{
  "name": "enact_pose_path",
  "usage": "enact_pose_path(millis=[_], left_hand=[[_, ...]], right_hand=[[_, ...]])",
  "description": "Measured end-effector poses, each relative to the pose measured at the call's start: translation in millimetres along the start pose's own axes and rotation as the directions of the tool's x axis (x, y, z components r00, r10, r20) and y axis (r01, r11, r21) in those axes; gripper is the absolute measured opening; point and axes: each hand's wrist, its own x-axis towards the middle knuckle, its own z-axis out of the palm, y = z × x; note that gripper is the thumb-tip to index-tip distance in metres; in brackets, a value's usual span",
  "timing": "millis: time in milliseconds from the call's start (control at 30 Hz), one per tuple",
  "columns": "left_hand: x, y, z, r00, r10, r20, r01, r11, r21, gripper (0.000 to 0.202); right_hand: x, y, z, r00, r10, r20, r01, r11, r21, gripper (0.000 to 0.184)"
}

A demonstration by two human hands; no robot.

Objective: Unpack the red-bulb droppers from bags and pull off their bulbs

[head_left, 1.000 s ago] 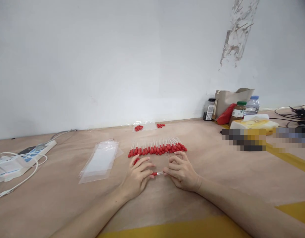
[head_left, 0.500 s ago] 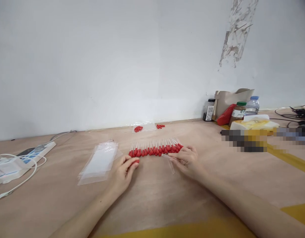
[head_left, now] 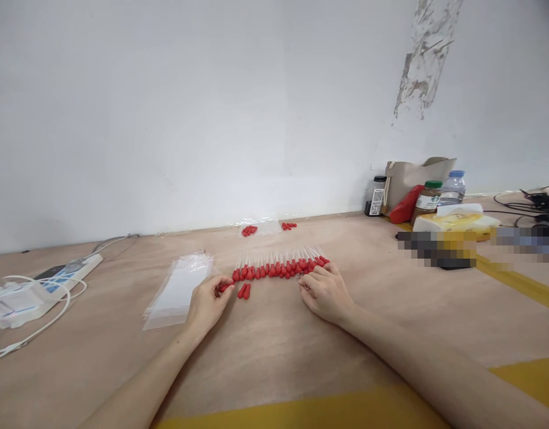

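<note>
My left hand (head_left: 209, 300) is closed on a red rubber bulb (head_left: 225, 288), left of the row's near end. Two loose red rubber bulbs (head_left: 244, 291) lie on the table just to its right. Ahead of both hands stretches a row of glass droppers (head_left: 274, 268), red bulbs toward me and clear tips toward the wall. At the row's right end, my right hand (head_left: 327, 293) rests with fingers curled together. Something small and shiny shows at its fingertips, too unclear to name. A stack of clear plastic bags (head_left: 178, 292) lies left of my left hand.
More red bulbs (head_left: 249, 230) lie on clear plastic by the wall. A power strip (head_left: 73, 277) with white cables is on the left. At the right stand a grey bag (head_left: 406, 179), a green-lidded jar (head_left: 429, 199), bottles and a tissue pack (head_left: 455, 221).
My left hand has moved left, and two loose red bulbs now show where it was. Clear tubes seen at my right hand are no longer visible; its fingers have curled in.
</note>
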Motion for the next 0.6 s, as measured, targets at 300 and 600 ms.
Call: enact_pose_path(millis=[300, 600], left_hand=[[-6, 8, 5.7, 0.996, 0.021, 0.088, -0.025, 0.999, 0.035, 0.033], [-8, 4, 7.3, 0.984, -0.104, 0.145, 0.125, 0.982, -0.14, 0.034]], right_hand=[[-4, -2, -7, 0.978, 0.003, 0.207, -0.03, 0.991, 0.128, 0.019], [-5, -4, -13, 0.968, -0.002, 0.252, -0.037, 0.988, 0.15, 0.035]])
